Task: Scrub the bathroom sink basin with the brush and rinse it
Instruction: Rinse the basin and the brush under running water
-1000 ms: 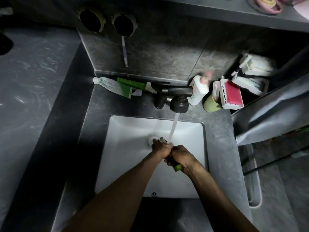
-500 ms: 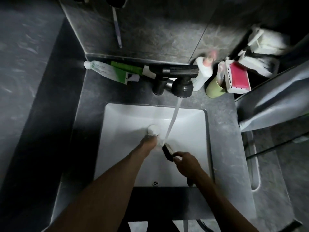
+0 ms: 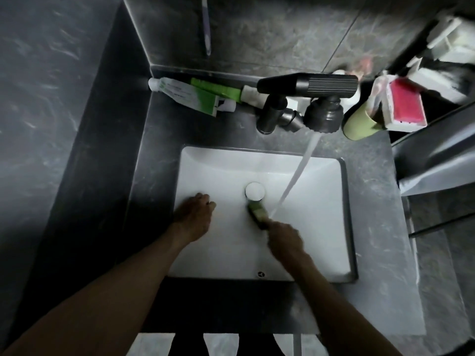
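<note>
- Table, in dark grey stone, is carrying the sink basin in a cut-out, with toothpaste tubes lying along its rear edge.
- White sink basin is taking running water. Its glazed surface is likely behaving as hard and slippery while wet, so firm, even pressure is probably suiting it.
- Black faucet is standing behind the basin and discharging a water stream, which is landing just right of the brush head.
- Operator's left hand is resting on the basin's left side, well apart from the brush, with fingers loosely bent and holding nothing.
- Operator's right hand is gripping the brush by the rear of its handle, with fingers wrapped around it.
- Green-backed brush is working low at the basin centre, its head just beside the drain stopper; blur is hiding whether the two are touching. It is looking light and stiff. Its wet handle is likely becoming slick, so a full wrap at the handle end is giving the best control.
- Round white drain stopper is sitting at the basin centre.
</note>
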